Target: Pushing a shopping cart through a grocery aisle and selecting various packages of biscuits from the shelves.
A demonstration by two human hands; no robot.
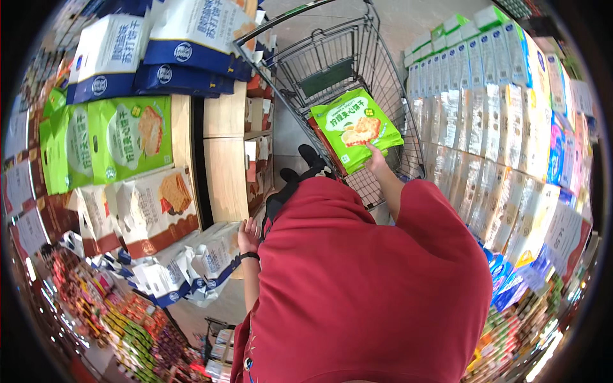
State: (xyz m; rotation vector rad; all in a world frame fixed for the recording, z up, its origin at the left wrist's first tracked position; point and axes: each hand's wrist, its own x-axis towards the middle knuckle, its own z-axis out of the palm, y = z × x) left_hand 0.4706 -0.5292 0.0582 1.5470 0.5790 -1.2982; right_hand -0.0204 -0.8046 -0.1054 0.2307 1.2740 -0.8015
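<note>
My right hand [377, 159] grips the near edge of a green bag of lemon sandwich biscuits [352, 117]. The bag lies tilted within the metal shopping cart [404, 103], printed side up. Part of a reddish-brown package [327, 143] shows beneath its left side; the rest is hidden. Low at my left side, my left hand [249, 237] holds nothing, its fingers apart and a dark band on the wrist. Close by it are white and blue biscuit bags [208, 258]. More green biscuit bags [131, 139] stand on the display to the left.
A wooden display stand [222, 177] rises along my left, carrying brown-and-white cracker bags [155, 210] and large white-and-blue bags [196, 38]. Tall rows of packaged goods [479, 119] line the right side. Several price signs [565, 234] hang at the shelf edges.
</note>
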